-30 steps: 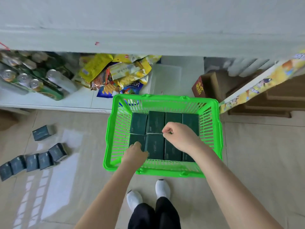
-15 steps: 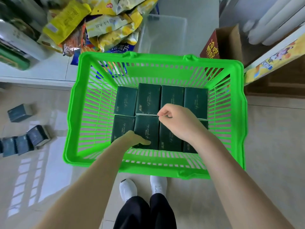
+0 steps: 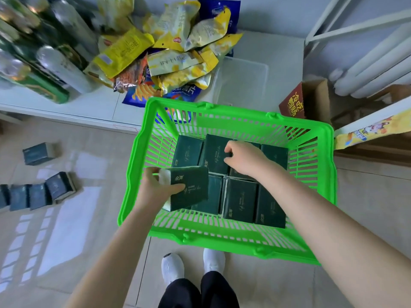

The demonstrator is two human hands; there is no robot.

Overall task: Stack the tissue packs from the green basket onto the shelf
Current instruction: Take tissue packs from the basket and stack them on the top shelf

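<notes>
The green basket stands on the floor in front of my feet, with several dark green tissue packs lying flat in it. My left hand grips one tissue pack by its left end, lifted and tilted above the basket's front left corner. My right hand reaches into the back row, its fingers pinched on the top edge of a pack that still lies among the others. The white shelf sits low, just beyond the basket.
Yellow and blue snack bags and cans crowd the shelf's left part. A clear plastic bin sits behind the basket. Several dark tissue packs lie on the floor at left. A brown carton and a radiator are at right.
My left hand has lifted a tissue pack out of the front left of the basket. My right hand has moved to the back row. The view has dropped closer.
</notes>
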